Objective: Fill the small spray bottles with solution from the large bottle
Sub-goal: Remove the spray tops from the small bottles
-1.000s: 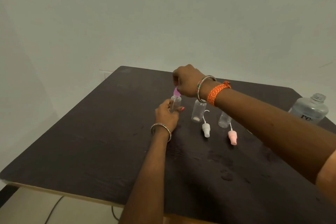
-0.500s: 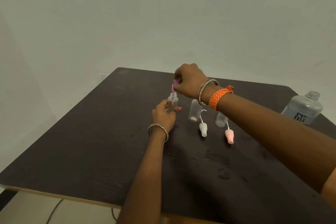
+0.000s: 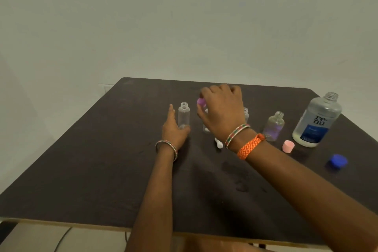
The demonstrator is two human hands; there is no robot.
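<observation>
Right hand (image 3: pixel 222 111) hovers over the middle of the dark table (image 3: pixel 102 170), fingers curled down and pinching a purple spray cap (image 3: pixel 201 101) at its left edge. Partly hidden under this hand stands a clear small bottle (image 3: pixel 206 127), and a white spray head (image 3: pixel 219 143) lies on the table just below the wrist. Left hand (image 3: pixel 173 129) rests to the left of the right one, fingers straight and relaxed, its thumb side against the base of an uncapped small spray bottle (image 3: pixel 183 115), which stands upright between the two hands. Whether the fingers actually press the bottle, I cannot tell.

To the right of the right hand another small bottle (image 3: pixel 246 114) peeks out behind the wrist, then a rounder small bottle (image 3: pixel 274 127) with a purple tint low inside. Further right stands the large bottle (image 3: pixel 318 119), open at the neck, its label reading "renu". A pink cap (image 3: pixel 288 146) lies near its base, and a blue cap (image 3: pixel 338 160) lies nearer the person.
</observation>
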